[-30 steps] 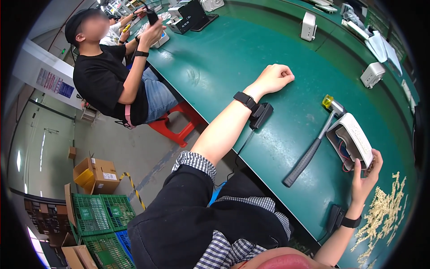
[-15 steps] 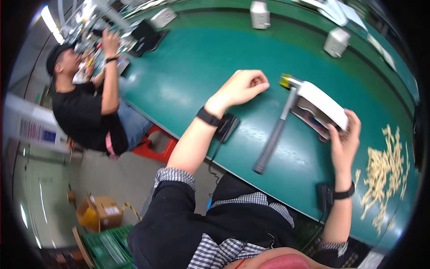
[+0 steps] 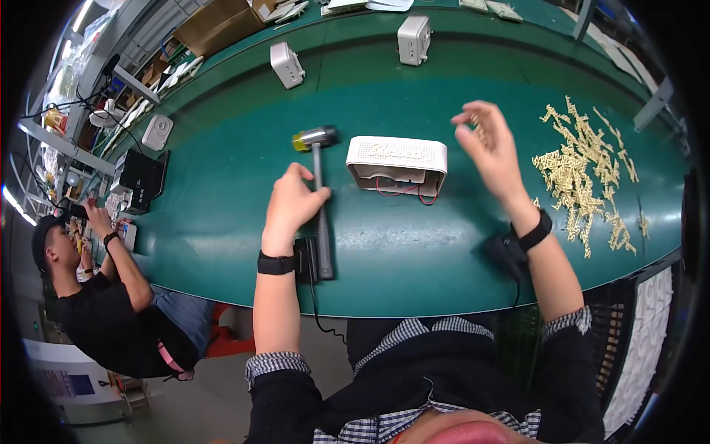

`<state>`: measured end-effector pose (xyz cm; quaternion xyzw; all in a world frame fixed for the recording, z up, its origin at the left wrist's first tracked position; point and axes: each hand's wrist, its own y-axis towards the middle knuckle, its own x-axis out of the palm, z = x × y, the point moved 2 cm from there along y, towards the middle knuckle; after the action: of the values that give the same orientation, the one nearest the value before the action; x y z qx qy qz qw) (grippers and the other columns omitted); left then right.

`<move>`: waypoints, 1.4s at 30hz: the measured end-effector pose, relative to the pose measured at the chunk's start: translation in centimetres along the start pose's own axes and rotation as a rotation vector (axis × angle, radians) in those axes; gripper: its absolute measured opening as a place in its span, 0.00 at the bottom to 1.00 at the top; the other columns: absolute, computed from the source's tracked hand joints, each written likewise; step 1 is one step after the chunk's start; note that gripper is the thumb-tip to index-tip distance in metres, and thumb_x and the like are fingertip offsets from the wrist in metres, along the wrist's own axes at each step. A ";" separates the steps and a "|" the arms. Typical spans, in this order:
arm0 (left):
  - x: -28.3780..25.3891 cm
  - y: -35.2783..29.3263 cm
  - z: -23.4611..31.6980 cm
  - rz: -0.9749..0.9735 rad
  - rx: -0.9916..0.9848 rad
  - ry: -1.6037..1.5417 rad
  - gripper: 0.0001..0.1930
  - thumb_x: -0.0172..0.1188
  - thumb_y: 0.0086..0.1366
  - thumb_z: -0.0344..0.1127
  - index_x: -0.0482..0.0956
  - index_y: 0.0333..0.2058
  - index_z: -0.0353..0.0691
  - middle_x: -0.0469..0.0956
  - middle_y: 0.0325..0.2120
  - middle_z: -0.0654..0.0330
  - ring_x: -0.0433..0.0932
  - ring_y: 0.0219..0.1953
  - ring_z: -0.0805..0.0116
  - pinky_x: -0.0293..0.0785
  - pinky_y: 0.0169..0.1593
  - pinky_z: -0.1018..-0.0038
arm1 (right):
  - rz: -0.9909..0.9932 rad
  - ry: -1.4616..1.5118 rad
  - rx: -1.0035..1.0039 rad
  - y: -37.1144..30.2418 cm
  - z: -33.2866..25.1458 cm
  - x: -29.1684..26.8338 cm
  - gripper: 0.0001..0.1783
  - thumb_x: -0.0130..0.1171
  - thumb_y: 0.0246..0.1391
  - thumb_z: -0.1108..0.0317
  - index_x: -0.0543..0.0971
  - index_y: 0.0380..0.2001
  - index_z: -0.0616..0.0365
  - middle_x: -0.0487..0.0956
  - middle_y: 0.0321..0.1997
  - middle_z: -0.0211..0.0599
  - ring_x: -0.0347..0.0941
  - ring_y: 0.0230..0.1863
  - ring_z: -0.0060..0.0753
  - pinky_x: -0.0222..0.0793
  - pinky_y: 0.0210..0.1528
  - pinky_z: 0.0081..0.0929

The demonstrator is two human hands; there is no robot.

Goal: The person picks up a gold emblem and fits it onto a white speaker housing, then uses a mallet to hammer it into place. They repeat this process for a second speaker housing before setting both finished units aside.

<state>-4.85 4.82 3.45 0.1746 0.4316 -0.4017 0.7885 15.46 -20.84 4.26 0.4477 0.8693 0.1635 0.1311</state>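
Note:
My left hand (image 3: 290, 203) is over the near part of a mallet (image 3: 320, 214) with a grey handle, a metal head and a yellow face. Its fingers are loosely bent, and its thumb tip overlaps the handle; contact is unclear. Right of the mallet stands a white plastic housing (image 3: 397, 152) with raised lettering on its upper face. Red and dark wires show in its open side. My right hand (image 3: 489, 148) is raised to the right of the housing, apart from it, thumb and forefinger spread. Whether anything small lies among its other curled fingers, I cannot make out.
Small gold-coloured pieces (image 3: 577, 174) lie heaped at the right. White boxy units (image 3: 416, 41) stand along the back. Black devices with cables sit by both wrists, including one (image 3: 503, 255) at the right. At the far left a co-worker (image 3: 111, 296) sits at the bench.
My view has swung left. My right hand has let go of the white housing and moved off to its right. My left hand has come to the mallet's handle.

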 end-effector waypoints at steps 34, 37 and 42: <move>-4.3 0.7 -2.8 0.470 0.006 -0.036 0.14 0.63 0.55 0.45 0.76 0.25 0.40 0.77 0.18 0.59 0.78 0.24 0.58 0.73 0.30 0.66 | -0.142 0.041 0.152 7.6 -12.3 -9.6 0.25 0.58 0.57 0.61 0.68 0.53 0.62 0.71 0.32 0.22 0.61 0.26 0.06 0.53 0.24 0.07; -4.5 0.6 -2.7 0.446 0.090 0.015 0.13 0.63 0.56 0.43 0.76 0.26 0.38 0.75 0.16 0.60 0.76 0.21 0.65 0.71 0.28 0.71 | -0.178 0.116 -0.010 -0.1 -14.2 -5.5 0.36 0.62 0.52 0.59 0.64 0.58 0.69 0.72 0.49 0.33 0.69 0.46 0.19 0.65 0.48 0.15; -4.7 -1.7 -1.8 0.460 0.275 -0.329 0.12 0.63 0.57 0.39 0.76 0.27 0.35 0.75 0.17 0.63 0.73 0.21 0.73 0.70 0.28 0.75 | -0.313 0.280 0.148 -10.3 -10.6 -0.8 0.35 0.66 0.46 0.62 0.66 0.55 0.67 0.70 0.50 0.34 0.66 0.54 0.25 0.59 0.58 0.24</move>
<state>-8.59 7.22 6.41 0.3054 0.1888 -0.2902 0.8871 4.32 -28.91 9.87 0.2887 0.9475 0.1377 -0.0003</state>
